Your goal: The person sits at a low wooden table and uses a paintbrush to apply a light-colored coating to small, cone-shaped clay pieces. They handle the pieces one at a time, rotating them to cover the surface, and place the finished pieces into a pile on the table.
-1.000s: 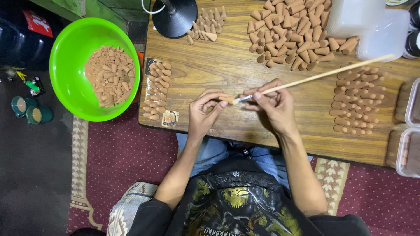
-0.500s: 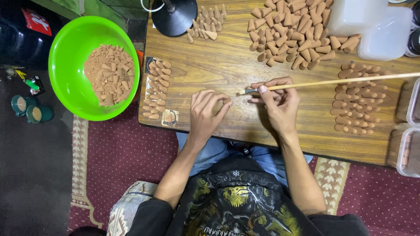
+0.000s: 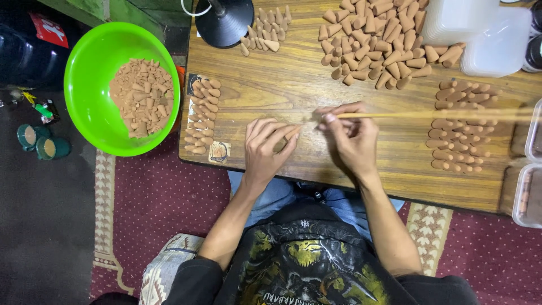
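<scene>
My right hand pinches the near end of a long thin wooden stick that runs right across the wooden table. Beside it, my left hand rests on the table with its fingertips on a small brown cone, close to the stick's tip. A big heap of brown cones lies behind the hands. Neat rows of cones lie to the right under the stick, and another row of cones lies at the left edge.
A green bowl of broken brown pieces sits on the floor to the left. A black lamp base and a small pile of cones stand at the back. Clear plastic containers sit at the back right, more at the right edge.
The stick has swung from a raised tilt down to nearly level. My hands have drawn slightly apart, the left one settling flatter on the table.
</scene>
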